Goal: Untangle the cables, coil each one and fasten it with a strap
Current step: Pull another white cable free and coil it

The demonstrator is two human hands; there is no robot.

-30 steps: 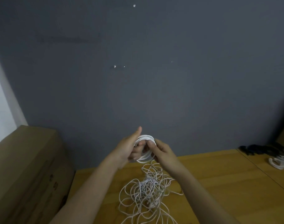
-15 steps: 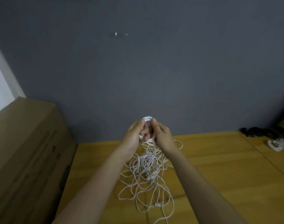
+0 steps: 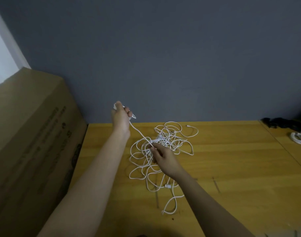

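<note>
The left hand [image 3: 121, 117] is lifted above the wooden table [image 3: 232, 168], fingers curled round a small coil of white cable [image 3: 133, 116] whose loops poke out on either side of the fist. From that coil one strand [image 3: 139, 132] runs slanting down to the right hand [image 3: 163, 155], which hangs low over the table and pinches the strand between thumb and fingertips. Right under and behind that hand lies the tangle of white cables [image 3: 165, 144], spread loosely on the wood, with a plug end [image 3: 167, 186] showing near the right wrist. A big cardboard box [image 3: 31, 142] stands at the left edge of the table, and far right sit a dark heap [image 3: 279, 123] and a coiled white cable [image 3: 299, 138]
</note>
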